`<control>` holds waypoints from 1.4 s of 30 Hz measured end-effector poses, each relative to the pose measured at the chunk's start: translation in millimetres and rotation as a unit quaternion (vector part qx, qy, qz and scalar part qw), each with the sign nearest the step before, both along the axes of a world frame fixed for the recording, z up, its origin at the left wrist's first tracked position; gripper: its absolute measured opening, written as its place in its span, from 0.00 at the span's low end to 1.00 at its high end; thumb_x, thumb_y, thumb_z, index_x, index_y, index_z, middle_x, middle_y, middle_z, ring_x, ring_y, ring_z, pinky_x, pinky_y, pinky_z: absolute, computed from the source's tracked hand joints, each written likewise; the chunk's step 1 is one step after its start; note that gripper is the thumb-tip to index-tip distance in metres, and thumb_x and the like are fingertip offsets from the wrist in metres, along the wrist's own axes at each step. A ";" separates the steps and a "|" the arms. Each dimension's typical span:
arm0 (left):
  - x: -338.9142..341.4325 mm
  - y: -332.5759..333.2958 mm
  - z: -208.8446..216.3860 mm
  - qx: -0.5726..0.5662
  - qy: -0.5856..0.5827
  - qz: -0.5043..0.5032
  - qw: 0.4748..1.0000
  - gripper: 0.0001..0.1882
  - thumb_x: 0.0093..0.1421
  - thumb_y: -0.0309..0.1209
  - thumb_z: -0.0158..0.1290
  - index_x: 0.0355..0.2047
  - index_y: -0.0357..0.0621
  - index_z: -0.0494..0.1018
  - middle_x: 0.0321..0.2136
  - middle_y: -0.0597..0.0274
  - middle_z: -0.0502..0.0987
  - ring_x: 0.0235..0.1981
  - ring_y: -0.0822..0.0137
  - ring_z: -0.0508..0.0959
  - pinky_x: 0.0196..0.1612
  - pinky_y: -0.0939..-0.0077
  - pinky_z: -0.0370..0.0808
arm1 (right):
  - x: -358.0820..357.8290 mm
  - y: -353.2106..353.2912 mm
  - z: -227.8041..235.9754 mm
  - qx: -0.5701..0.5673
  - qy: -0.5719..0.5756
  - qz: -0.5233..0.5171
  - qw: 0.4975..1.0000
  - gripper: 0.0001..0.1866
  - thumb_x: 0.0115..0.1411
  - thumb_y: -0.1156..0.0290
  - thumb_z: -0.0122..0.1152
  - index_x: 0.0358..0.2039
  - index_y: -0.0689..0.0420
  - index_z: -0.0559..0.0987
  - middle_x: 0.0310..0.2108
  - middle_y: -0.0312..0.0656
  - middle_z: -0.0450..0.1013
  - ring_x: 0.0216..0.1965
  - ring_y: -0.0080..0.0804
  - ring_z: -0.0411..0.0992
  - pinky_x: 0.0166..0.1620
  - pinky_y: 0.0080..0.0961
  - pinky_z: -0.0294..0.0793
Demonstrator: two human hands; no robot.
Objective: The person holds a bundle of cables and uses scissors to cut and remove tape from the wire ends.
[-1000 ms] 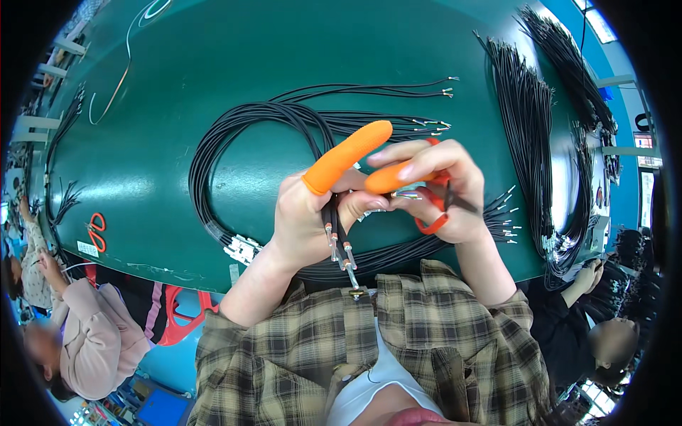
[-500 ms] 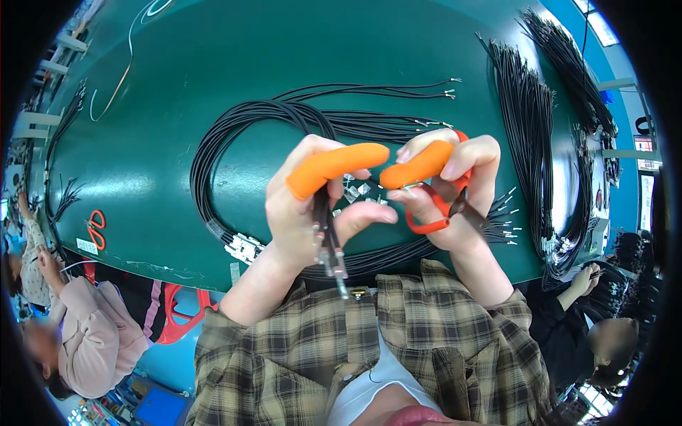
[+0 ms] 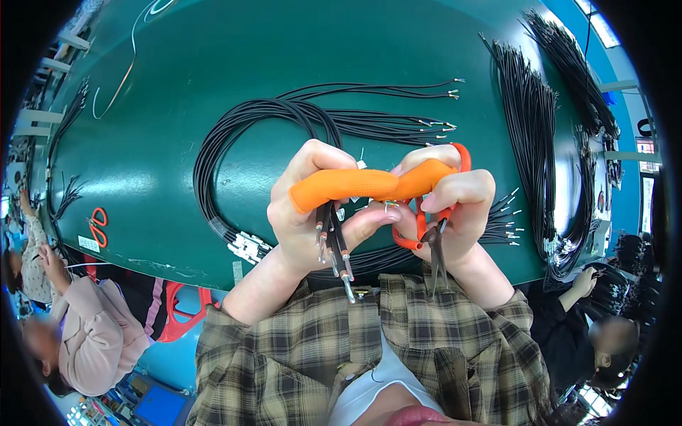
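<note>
My left hand (image 3: 295, 216), with an orange finger cot on its index finger, is closed round several black cables (image 3: 325, 213). Their stripped ends hang below the palm. In my right hand (image 3: 465, 206), which wears a matching cot, red-handled scissors (image 3: 436, 257) hang with the blades pointing down. Both index fingertips and thumbs meet at a cable end with small coloured wires (image 3: 391, 206), mostly hidden by the fingers. Behind the hands, a coil of black cables (image 3: 206, 156) lies on the green table (image 3: 213, 64). A few clear connectors (image 3: 361, 165) show between the hands.
White connectors (image 3: 249, 247) cluster on the coil's left end. Long cable bundles (image 3: 526, 121) lie at the right. Another pair of red-handled scissors (image 3: 98, 227) rests at the left. One person (image 3: 99, 326) sits to the left, another (image 3: 568, 312) to the right.
My hands have come together, fingertip to fingertip, at the coloured wires. The scissors in my right hand have swung so their blades point down.
</note>
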State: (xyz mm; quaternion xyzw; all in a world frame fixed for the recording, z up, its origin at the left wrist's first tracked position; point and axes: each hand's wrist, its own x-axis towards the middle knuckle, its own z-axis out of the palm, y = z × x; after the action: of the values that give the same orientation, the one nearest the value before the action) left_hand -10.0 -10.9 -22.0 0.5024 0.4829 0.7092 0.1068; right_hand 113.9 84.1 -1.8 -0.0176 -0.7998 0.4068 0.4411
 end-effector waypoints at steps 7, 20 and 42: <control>2.7 -3.3 1.3 0.009 0.006 0.000 1.000 0.12 0.41 0.27 0.64 0.25 0.38 0.74 0.24 0.64 0.67 0.21 0.75 0.66 0.21 0.84 0.61 | -5.8 -0.7 -3.6 -0.011 0.041 -0.016 0.999 0.24 0.34 0.84 0.70 0.27 0.55 0.64 0.26 0.43 0.68 0.30 0.35 0.71 0.26 0.25 0.73; -2.3 4.4 6.3 -0.100 -0.016 -0.130 0.986 0.07 0.54 0.28 0.53 0.32 0.40 0.69 0.36 0.59 0.67 0.29 0.72 0.71 0.23 0.85 0.68 | 4.8 19.9 -3.0 0.062 -0.003 -0.008 0.998 0.22 0.36 0.82 0.69 0.28 0.55 0.66 0.30 0.46 0.71 0.30 0.35 0.72 0.27 0.25 0.74; 6.6 -3.4 -4.3 -0.050 0.014 0.025 0.998 0.05 0.48 0.17 0.52 0.27 0.37 0.72 0.21 0.59 0.75 0.19 0.63 0.75 0.22 0.77 0.71 | 33.8 14.8 23.2 -0.410 -0.382 0.321 0.764 0.24 0.58 0.49 0.49 0.29 0.61 0.72 0.12 0.37 0.67 0.09 0.19 0.65 0.14 0.15 0.62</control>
State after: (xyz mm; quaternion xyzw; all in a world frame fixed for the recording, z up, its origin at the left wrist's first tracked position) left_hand -3.4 -14.3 -26.4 0.4939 0.5318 0.6795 0.1075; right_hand 147.7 98.9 21.4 -0.0926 -0.6180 0.7734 -0.1061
